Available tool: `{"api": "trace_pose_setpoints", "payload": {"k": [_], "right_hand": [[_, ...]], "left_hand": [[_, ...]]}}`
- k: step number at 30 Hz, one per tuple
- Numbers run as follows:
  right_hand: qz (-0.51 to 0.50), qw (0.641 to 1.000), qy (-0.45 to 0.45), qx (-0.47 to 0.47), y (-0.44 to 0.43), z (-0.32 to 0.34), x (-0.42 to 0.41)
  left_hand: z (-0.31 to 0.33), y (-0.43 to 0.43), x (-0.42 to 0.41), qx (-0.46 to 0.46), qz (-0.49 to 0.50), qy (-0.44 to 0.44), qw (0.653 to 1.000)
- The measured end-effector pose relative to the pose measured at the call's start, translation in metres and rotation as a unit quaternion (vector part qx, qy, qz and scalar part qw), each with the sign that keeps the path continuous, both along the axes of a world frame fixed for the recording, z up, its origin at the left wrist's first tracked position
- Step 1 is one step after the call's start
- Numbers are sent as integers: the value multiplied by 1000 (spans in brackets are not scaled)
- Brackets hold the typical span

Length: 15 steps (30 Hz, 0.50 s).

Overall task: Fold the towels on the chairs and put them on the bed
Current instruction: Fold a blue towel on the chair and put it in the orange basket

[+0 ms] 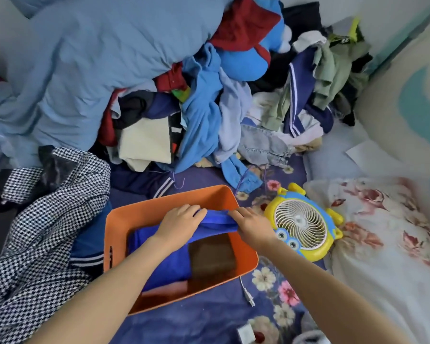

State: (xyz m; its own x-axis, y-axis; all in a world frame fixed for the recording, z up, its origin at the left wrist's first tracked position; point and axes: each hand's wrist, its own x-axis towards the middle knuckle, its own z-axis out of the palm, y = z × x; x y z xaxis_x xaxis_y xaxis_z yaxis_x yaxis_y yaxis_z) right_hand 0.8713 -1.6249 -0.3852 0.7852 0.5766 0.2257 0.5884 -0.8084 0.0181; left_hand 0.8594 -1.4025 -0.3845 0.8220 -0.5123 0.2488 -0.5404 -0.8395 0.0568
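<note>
Towel [217, 220], blue: top edge bunched between both hands, over the bin [144, 212] on the bed [204, 324].
Left hand [181, 220] and right hand [252, 225] each clamp the fold, knuckles up, close together. Gripped edge runs left-right; the rest hangs toward the camera into the bin, beside a folded brown towel [212, 256]. Left forearm covers part of the cloth, and the fingertips are buried in it. Pinkish thing at the bin's near end: can't tell what. Fan [302, 224] sits just right of the bin.
</note>
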Motion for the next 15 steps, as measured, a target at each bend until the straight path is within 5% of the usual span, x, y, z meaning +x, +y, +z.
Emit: {"api": "trace_pose_setpoints", "payload": {"k": [4, 11, 15], "right_hand": [[32, 998, -58, 2, 4, -27, 20], [108, 991, -38, -66, 13, -78, 35], [74, 995, -51, -44, 15, -75, 39]], "left_hand": [[-43, -5, 1, -17, 29, -57, 998], [-103, -11, -7, 28, 70, 81, 994], [-99, -2, 9, -2, 69, 22, 997]]}}
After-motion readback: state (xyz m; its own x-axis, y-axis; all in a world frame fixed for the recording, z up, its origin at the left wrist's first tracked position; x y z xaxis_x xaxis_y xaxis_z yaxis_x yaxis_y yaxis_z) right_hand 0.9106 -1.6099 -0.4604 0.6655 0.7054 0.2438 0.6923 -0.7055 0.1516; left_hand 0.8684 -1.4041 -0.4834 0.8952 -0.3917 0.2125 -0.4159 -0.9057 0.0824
